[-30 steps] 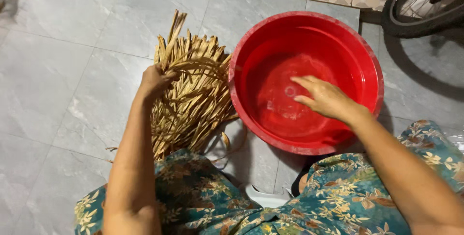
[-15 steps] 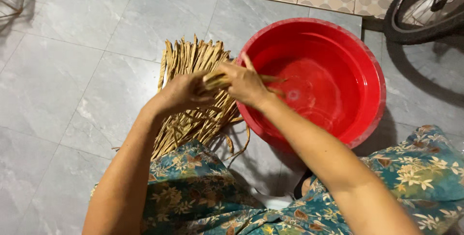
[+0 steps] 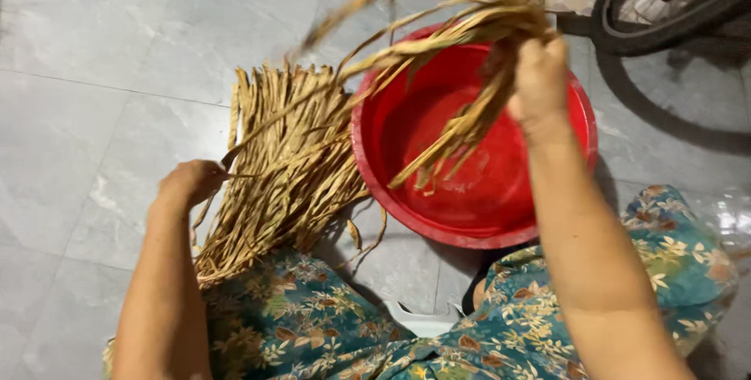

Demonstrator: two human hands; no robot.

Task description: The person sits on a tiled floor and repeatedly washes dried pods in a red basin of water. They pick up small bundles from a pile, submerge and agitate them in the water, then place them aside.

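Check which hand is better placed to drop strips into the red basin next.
Right. The right hand already holds a bunch of dry strips raised over the red basin. The left hand is off to the side, on the strip pile on the floor.

Bicycle wheel (image 3: 665, 12) on grey tiled floor (image 3: 78, 75)

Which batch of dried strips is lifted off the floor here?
The small bunch of dried strips gripped in the right hand, raised over the red basin. The larger pile of strips lies on the tiled floor, with the left hand at it.
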